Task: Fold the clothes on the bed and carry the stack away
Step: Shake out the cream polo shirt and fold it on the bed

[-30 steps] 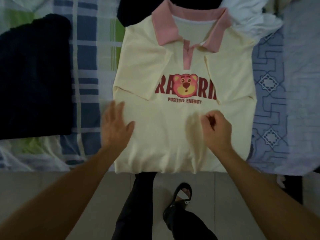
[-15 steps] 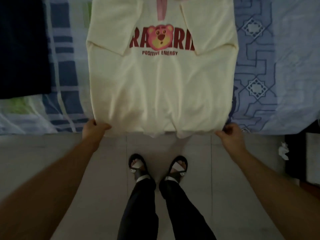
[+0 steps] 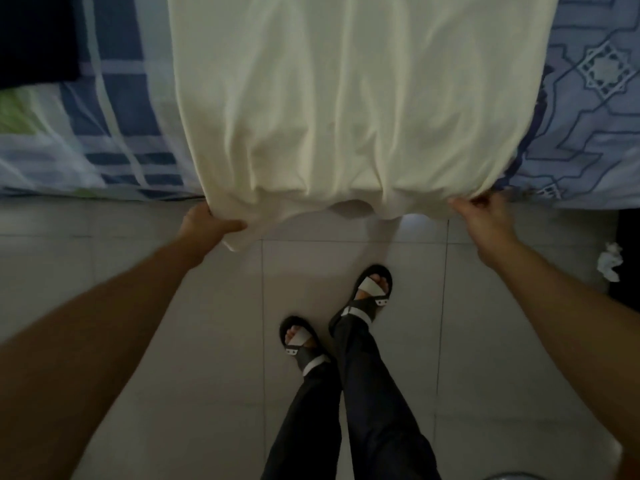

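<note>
A cream polo shirt (image 3: 346,98) lies on the bed with its hem hanging over the bed's near edge. Only its lower half shows; the collar and print are out of frame. My left hand (image 3: 204,225) pinches the hem's left corner, thumb on top. My right hand (image 3: 485,216) grips the hem's right corner with fingers curled. The hem bunches into folds between the two hands. A dark folded garment (image 3: 34,39) lies on the bed at the upper left.
The bed carries a blue plaid sheet (image 3: 114,109) on the left and a blue patterned sheet (image 3: 581,109) on the right. Below is pale tiled floor (image 3: 173,341) with my sandalled feet (image 3: 372,289). A crumpled white tissue (image 3: 609,265) lies at the right.
Both hands left the shirt's front and took hold of its bottom corners at the bed's edge. The view tilted down, so the print and collar left the frame.
</note>
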### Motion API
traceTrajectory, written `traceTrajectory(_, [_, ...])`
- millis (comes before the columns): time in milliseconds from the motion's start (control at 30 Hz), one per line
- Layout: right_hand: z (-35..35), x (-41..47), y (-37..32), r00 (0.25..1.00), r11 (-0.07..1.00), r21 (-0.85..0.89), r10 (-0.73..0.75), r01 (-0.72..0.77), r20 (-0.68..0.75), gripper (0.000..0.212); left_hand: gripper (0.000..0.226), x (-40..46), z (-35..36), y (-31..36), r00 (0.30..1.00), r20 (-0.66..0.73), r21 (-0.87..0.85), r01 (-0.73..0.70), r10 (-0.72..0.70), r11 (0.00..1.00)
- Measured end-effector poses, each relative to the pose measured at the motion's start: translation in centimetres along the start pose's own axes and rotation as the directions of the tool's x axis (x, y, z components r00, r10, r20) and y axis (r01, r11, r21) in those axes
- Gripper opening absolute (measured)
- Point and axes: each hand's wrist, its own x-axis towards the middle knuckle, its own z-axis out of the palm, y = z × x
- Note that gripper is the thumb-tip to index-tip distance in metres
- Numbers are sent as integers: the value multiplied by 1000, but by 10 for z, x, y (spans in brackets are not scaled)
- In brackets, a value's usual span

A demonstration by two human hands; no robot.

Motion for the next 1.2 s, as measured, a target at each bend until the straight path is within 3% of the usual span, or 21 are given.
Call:
traceTrajectory(67, [8,6,8,999,996,-89,27,-25,18,58,72,4,11,-11,999,19,-56,33,-32,998])
traceTrajectory(167, [11,8,34,997,971,-228,74,-68,17,59,69,7,27,-31,996,20,-144,91,-89,985])
traceTrajectory(333, [-10,-34,74,993,989,-113,105,-98,55,42,53,-22,26,-66,988,34,-199,152,-148,968])
traceTrajectory(500, [-46,-101,70,988,991,-13,129,-130,-82,23,43,-75,-8,-77,978,65,-399,208,-199,893])
traceTrajectory(600, [-66,-140,52,976,989,10,145,-146,-161,29,37,-110,-32,-67,976,30,-456,204,-214,866])
traceTrajectory(667, [-78,-161,34,972,979,118,181,-164,-150,25,32,-131,-51,-57,978,8,-473,187,-208,861])
traceTrajectory(933, [-127,-204,-24,962,912,305,258,-272,88,7,24,-187,-113,-12,985,2,-510,150,-174,847])
traceTrajectory(1067, [-147,-204,-79,973,853,476,229,-213,26,18,15,-194,-138,43,995,-15,-540,75,-98,838])
traceTrajectory(1200, [-156,-160,-158,976,756,628,214,-185,29,13,21,-169,-160,127,999,-29,-663,-4,-20,748])
